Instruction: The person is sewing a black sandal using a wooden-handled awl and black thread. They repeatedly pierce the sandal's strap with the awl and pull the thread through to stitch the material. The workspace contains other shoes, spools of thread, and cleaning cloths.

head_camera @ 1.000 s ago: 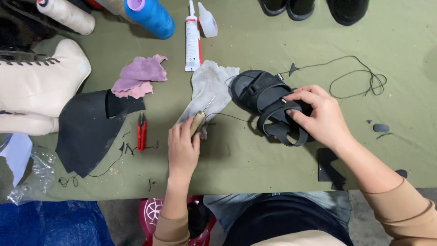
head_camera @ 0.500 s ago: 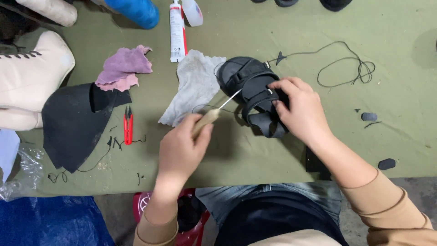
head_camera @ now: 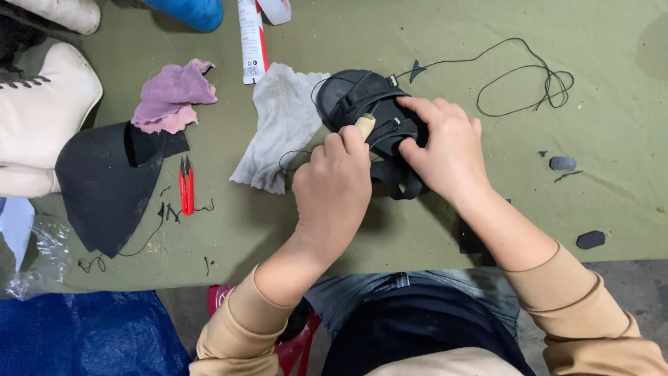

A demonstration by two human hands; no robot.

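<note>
**Two hands on a black sandal**

The left hand [head_camera: 334,184] is closed tight around a small tool with a light wooden handle [head_camera: 364,125]. The top of the handle pokes out above the fingers and sits right at the black sandal [head_camera: 365,104]. The tool's tip is hidden, so I cannot tell what it touches.

The right hand [head_camera: 445,150] lies on the sandal with its fingers bent over the straps, pressing it down. It is gripping the sandal, not wide open.

The sandal lies on the green surface [head_camera: 612,125], in the middle near the top. A thin black thread [head_camera: 522,69] runs from the sandal and loops off to the right.

Just left of the sandal, touching it, is a grey cloth [head_camera: 278,125]. Above the cloth lies a white glue tube [head_camera: 250,42]. Further left there is a pink cloth [head_camera: 170,94], a flat black sheet [head_camera: 104,181] and small red snips [head_camera: 186,184]. A cream boot [head_camera: 38,111] sits at the far left edge. Small dark scraps [head_camera: 562,163] lie off to the right, well apart from the hands.
</note>
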